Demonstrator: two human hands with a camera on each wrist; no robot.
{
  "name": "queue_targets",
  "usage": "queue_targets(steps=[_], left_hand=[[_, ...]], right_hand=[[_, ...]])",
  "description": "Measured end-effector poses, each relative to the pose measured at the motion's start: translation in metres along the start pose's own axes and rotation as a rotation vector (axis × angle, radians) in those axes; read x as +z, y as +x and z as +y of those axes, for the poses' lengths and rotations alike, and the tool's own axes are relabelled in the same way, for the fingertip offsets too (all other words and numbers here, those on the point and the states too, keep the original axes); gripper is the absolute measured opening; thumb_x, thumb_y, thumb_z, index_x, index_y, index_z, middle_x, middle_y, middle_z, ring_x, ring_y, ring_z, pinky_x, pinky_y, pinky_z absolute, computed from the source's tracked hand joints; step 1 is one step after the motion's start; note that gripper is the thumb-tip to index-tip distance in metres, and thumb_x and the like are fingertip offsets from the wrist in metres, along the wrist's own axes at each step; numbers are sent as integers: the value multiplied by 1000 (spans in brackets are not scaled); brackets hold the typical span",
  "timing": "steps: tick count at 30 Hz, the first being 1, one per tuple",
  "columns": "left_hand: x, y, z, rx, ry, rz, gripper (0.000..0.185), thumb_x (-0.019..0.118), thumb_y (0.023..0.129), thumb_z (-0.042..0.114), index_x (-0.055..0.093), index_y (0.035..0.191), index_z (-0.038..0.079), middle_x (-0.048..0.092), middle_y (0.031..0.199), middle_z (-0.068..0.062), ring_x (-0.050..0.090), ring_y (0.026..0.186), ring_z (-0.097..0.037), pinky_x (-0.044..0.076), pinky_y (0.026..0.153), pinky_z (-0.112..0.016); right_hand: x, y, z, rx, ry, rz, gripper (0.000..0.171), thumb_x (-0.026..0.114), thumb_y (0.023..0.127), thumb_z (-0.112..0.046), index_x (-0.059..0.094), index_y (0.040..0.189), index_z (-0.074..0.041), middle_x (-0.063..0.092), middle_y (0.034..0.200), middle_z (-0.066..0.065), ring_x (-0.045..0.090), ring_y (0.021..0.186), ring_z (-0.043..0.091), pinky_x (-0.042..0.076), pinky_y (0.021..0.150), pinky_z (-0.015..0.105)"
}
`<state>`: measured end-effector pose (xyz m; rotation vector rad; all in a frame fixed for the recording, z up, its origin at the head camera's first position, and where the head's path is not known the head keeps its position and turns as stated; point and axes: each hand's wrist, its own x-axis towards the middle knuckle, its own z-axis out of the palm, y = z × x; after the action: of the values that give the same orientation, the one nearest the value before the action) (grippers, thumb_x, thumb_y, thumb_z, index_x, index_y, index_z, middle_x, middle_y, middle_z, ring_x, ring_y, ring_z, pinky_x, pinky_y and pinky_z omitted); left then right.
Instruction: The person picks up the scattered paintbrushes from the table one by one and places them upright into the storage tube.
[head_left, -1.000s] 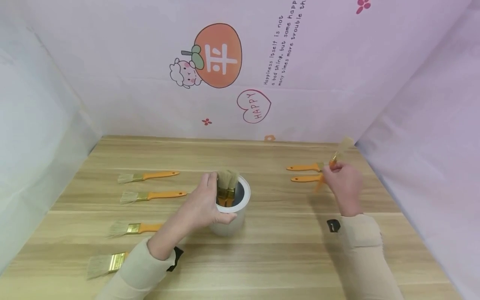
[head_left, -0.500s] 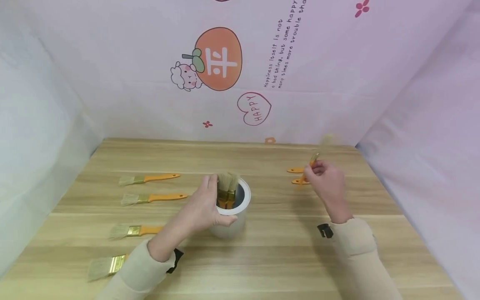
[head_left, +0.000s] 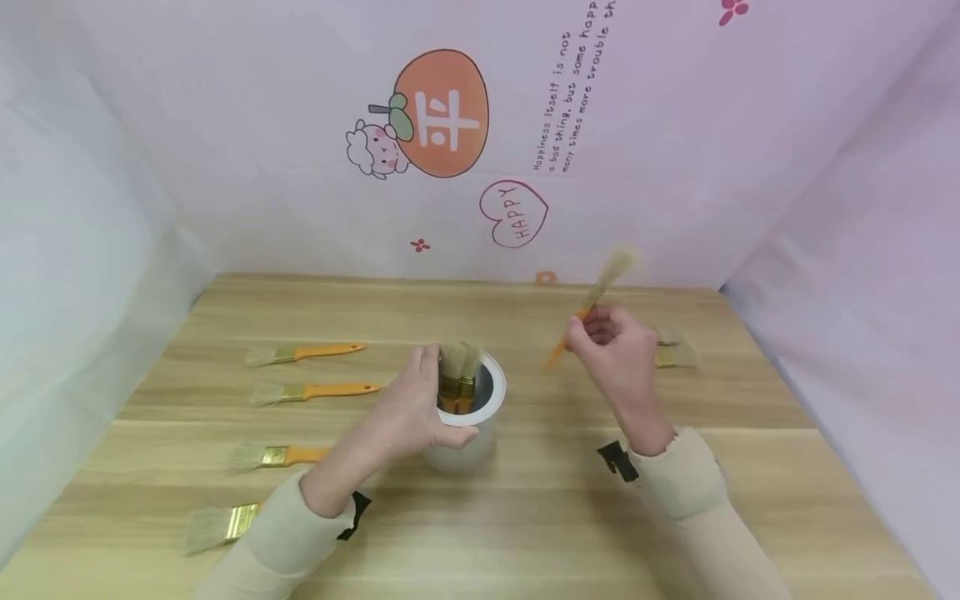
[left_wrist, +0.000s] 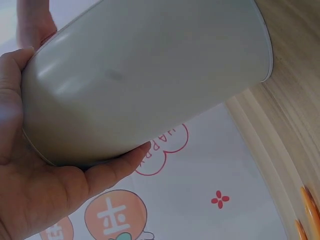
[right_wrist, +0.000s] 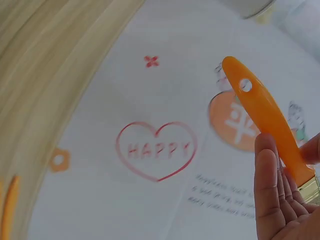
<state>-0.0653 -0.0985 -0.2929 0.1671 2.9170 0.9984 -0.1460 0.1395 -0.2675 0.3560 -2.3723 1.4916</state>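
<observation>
My left hand (head_left: 405, 412) grips the rim and side of a white cylindrical container (head_left: 465, 450); in the left wrist view its smooth wall (left_wrist: 150, 75) fills much of the frame. Bristle-up paintbrushes (head_left: 459, 375) stand inside it, their handles partly hidden. Right of the container, my right hand (head_left: 618, 350) pinches a paintbrush (head_left: 596, 292) by its orange handle, bristles up and tilted to the right, above the table. The right wrist view shows that orange handle (right_wrist: 265, 110) with the hole in its end, between thumb and fingers.
Several paintbrushes lie in a column at the left, including an upper one (head_left: 307, 353) and a wide one (head_left: 221, 527) partly behind the left sleeve. Brushes (head_left: 675, 354) lie behind the right hand, partly covered. A printed cloth (head_left: 637, 167) hangs behind the wooden table (head_left: 540, 517).
My right hand has moved left toward the container, carrying the paintbrush away from the brushes on the right. My left hand stays on the container.
</observation>
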Motion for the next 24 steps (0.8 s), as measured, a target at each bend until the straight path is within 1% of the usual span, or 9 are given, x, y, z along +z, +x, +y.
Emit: queue_targets(steps=[3,6,10,12,15,17,19,24], left_hand=[[-3,0,0,7,12,11,113,85,62,43,24,143,-6,39,131,-20,56,97,-28,53,84,-37],[-5,0,-1,13,16,4,115,84,63,44,22,144,-7,37,135,-22,55,102,-29,53,87,-39],[-4,-1,-1,30,25,5,116,84,63,45,22,144,-9,37,135,-23,56,102,-29,53,87,-39],[-4,0,0,44,36,15,116,84,62,45,23,144,-10,39,134,-22,57,100,-28,54,85,-37],[-4,2,1,54,43,24,114,84,62,44,23,143,-9,40,131,-21,57,97,-27,54,83,-36],[-4,3,1,57,42,26,113,84,62,43,24,143,-9,40,130,-21,57,95,-27,54,82,-36],[-4,3,1,56,39,22,112,85,63,43,24,142,-8,41,128,-20,56,96,-26,54,82,-36],[-2,3,-1,36,29,-3,110,84,63,44,25,141,-6,41,125,-19,55,96,-25,53,83,-35]], right_hand=[[10,1,-17,-72,31,-16,11,64,85,-8,64,88,2,70,76,18,61,61,-1,52,58,15],[19,-1,-27,-142,52,-50,8,65,82,-3,64,86,4,69,74,18,59,59,0,50,57,14],[27,-8,-32,-304,62,-78,5,67,78,3,64,82,5,69,70,15,61,56,6,51,55,14],[28,-10,-34,-386,73,-66,6,67,77,5,64,81,6,69,68,14,61,55,10,51,55,14],[27,-9,-39,-473,92,-29,7,66,76,6,62,81,7,68,67,15,62,53,14,51,55,13],[26,-7,-44,-503,104,-10,7,66,75,6,62,81,7,68,67,15,62,54,15,51,56,13],[27,-7,-48,-527,112,-14,7,65,75,6,62,81,7,68,67,14,63,54,15,52,56,14],[36,-13,-50,-549,151,-118,7,65,76,6,62,82,5,68,69,12,63,55,12,53,56,17]])
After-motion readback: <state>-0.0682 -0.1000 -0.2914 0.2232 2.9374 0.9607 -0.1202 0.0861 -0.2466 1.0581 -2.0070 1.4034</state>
